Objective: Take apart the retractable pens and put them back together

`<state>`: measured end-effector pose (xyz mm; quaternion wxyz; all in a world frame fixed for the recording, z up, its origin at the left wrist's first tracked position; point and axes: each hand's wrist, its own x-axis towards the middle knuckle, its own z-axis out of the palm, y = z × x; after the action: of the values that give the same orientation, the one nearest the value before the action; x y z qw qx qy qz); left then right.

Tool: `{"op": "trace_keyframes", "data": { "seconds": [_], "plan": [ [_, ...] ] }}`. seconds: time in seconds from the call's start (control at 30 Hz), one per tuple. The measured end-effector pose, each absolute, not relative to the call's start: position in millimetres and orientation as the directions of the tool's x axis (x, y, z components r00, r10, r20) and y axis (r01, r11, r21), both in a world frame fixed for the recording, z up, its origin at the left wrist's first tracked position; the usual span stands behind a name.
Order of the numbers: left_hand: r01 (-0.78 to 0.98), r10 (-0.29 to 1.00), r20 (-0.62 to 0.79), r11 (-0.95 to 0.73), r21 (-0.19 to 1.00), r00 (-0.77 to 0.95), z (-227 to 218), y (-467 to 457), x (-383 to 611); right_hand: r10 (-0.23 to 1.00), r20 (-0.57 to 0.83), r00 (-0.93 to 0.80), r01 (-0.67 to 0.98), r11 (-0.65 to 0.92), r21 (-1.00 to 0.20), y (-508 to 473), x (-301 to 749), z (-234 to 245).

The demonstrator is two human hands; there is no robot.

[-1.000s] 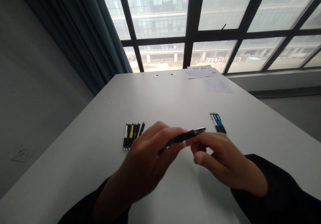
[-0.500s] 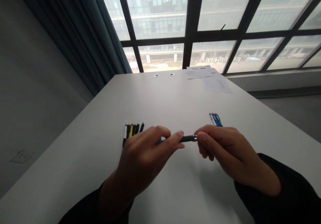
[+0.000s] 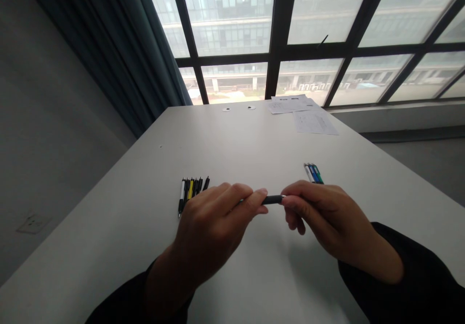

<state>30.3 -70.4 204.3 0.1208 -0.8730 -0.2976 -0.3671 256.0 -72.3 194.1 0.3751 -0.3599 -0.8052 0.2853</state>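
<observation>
A pen (image 3: 272, 199) with a dark grip is held level above the white table by both hands. My left hand (image 3: 214, 222) is closed round its barrel, hiding most of that end. Thumb and forefinger of my right hand (image 3: 323, 217) pinch the tip end, covering the silver point. Behind my left hand lies a row of several pens (image 3: 191, 188), mostly black, with a white one and a yellow one among them. Just beyond my right hand are a few more pens (image 3: 313, 173) in white, blue and green, their lower parts hidden by the hand.
The white table (image 3: 225, 145) runs back to a window with dark frames. Sheets of paper (image 3: 315, 122) lie at its far right, and two round cable-hole covers (image 3: 251, 107) sit near the far edge. A dark curtain (image 3: 145, 72) hangs on the left.
My right fingers have moved slightly left over the pen's tip, so less silver shows. The green part by my left fingers is now hidden.
</observation>
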Motion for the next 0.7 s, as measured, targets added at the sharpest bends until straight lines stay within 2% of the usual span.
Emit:
{"op": "trace_keyframes", "data": {
  "seconds": [0.2, 0.4, 0.53, 0.7],
  "plan": [
    [0.604, 0.447, 0.693, -0.797, 0.022, 0.565, 204.5, -68.8, 31.1, 0.762, 0.451, -0.465, 0.379, 0.631, -0.677, -73.4, 256.2, 195.4],
    [0.616, 0.488, 0.656, -0.787, 0.045, 0.576, 202.7, -67.4, 32.7, 0.709, 0.543, -0.45, 0.442, 0.706, -0.554, -73.4, 258.3, 194.3],
    [0.623, 0.508, 0.636, -0.78, 0.054, 0.581, 199.4, -67.4, 32.3, 0.734, 0.559, -0.386, 0.433, 0.679, -0.593, -74.6, 257.6, 193.6],
    [0.616, 0.507, 0.632, -0.785, 0.058, 0.586, 195.9, -68.0, 31.1, 0.795, 0.508, -0.333, 0.438, 0.607, -0.663, -74.8, 258.3, 194.3]
  ]
}}
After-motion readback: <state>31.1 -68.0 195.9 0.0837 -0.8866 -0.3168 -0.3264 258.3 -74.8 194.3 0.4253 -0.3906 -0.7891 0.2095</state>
